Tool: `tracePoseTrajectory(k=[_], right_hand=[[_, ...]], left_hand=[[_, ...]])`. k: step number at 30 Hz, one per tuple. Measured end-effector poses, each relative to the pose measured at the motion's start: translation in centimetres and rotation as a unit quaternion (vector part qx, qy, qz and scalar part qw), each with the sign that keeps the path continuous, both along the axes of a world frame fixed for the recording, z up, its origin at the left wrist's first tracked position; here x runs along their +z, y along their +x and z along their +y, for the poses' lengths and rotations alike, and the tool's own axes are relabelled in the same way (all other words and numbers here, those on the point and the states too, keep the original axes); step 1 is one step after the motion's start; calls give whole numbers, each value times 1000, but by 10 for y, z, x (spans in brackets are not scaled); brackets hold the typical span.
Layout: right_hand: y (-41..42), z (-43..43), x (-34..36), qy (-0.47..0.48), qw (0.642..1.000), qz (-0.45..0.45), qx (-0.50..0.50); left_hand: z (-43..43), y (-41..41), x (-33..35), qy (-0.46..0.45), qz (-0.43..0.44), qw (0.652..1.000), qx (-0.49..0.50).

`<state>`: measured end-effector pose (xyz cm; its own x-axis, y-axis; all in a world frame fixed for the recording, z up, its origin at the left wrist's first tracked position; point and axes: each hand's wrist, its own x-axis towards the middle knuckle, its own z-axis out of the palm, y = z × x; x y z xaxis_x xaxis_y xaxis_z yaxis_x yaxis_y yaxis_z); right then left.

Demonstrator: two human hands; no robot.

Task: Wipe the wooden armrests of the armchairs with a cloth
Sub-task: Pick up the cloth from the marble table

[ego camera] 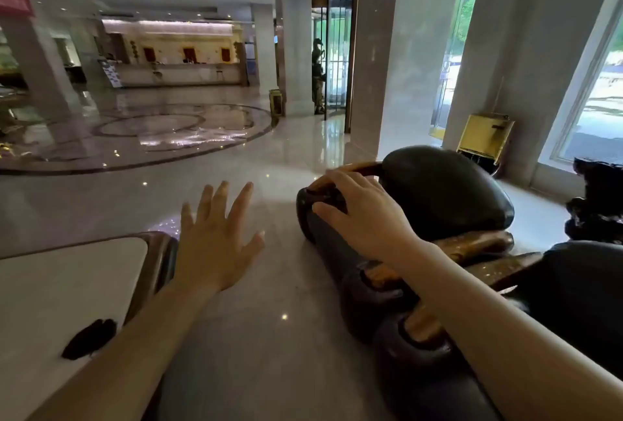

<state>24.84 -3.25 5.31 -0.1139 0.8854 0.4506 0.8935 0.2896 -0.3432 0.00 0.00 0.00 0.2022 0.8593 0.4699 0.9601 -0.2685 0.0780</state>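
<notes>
The carved dark wooden armrest (381, 289) of an armchair runs from the lower right towards the middle, with orange-brown insets along it. My right hand (364, 215) lies on its front end, fingers curled over the carved knob. I cannot tell whether a cloth is under that palm. My left hand (215, 245) hovers over the floor to the left of the armrest, fingers spread, holding nothing. A small dark crumpled thing (89, 339), possibly a cloth, lies on the white-topped table (50, 285) at the lower left.
A dark rounded cushion (445, 191) sits behind the armrest's end. More dark carved furniture (596, 204) stands at the right by the window. A gold stand (485, 137) leans against a pillar. Polished marble floor (269, 319) lies between table and chair. A person (317, 76) stands by the far revolving door.
</notes>
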Motion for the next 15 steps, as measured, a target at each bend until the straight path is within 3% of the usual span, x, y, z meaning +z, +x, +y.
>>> tracePoseTrajectory(k=[15], right_hand=[[-61, 50, -92, -72, 990, -20, 121]], left_hand=[[-67, -76, -84, -67, -7, 981, 183]])
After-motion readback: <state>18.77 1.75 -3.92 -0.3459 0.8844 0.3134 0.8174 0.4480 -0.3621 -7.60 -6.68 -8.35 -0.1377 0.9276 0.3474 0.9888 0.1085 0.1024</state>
